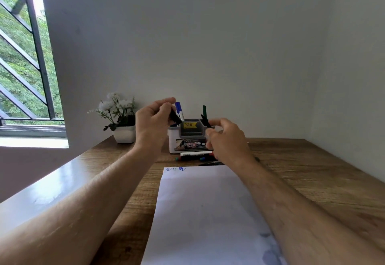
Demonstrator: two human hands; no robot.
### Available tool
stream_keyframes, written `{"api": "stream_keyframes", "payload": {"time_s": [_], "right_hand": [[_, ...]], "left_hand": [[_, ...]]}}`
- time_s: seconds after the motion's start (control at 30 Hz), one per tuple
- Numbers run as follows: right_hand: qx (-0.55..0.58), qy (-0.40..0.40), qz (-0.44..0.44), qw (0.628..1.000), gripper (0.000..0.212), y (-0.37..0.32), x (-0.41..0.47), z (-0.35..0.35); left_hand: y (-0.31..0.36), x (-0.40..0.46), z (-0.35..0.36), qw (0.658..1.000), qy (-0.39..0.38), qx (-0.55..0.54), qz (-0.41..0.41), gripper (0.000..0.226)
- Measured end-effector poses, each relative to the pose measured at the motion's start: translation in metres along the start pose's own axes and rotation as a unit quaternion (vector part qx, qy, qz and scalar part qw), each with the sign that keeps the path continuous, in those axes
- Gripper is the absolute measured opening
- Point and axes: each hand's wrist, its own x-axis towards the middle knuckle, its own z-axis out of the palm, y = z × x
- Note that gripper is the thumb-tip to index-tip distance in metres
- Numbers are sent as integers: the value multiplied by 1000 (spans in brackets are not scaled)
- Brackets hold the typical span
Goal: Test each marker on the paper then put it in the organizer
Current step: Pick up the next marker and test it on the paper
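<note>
My left hand grips a black cap or marker part in front of the organizer. My right hand pinches a black marker with its tip pointing up and left. The two black pieces are held apart. A blue marker and a green marker stand in the white and grey organizer. Several more markers lie on the desk before it. White paper lies near me, with small blue scribbles at its far left corner.
A white pot of white flowers stands left of the organizer on the wooden desk. A wall closes off the back and right. A barred window is at left.
</note>
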Motion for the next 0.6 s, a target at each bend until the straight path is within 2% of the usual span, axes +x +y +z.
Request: {"api": "stream_keyframes", "payload": {"time_s": [0.07, 0.13, 0.17, 0.27, 0.4, 0.47, 0.5, 0.57, 0.6], "right_hand": [[69, -30, 46, 996, 34, 0, -1, 3], [104, -56, 70, 991, 30, 0, -2, 5], [135, -70, 85, 985, 30, -1, -3, 5], [224, -88, 137, 961, 36, -1, -4, 7], [212, -70, 150, 963, 18, 2, -2, 5], [175, -54, 144, 972, 11, 4, -3, 4], [156, -47, 139, 977, 19, 5, -4, 4], [134, -49, 129, 981, 32, 7, -5, 5], [132, -66, 120, 982, 31, 7, -5, 7]], "left_hand": [[0, -2, 4, 995, -50, 84, -26, 32], [-2, -5, 8, 980, -107, 157, -54, 36], [-4, -6, 10, 966, -138, 213, -42, 35], [-7, -7, 7, 896, -237, 373, 47, 28], [2, -5, -1, 828, -322, 456, 51, 12], [5, -5, -4, 773, -372, 514, 21, 5], [4, -5, -5, 739, -397, 544, -7, 6], [0, -5, -7, 683, -438, 580, -77, 16], [-3, -5, -8, 666, -448, 587, -106, 25]]}}
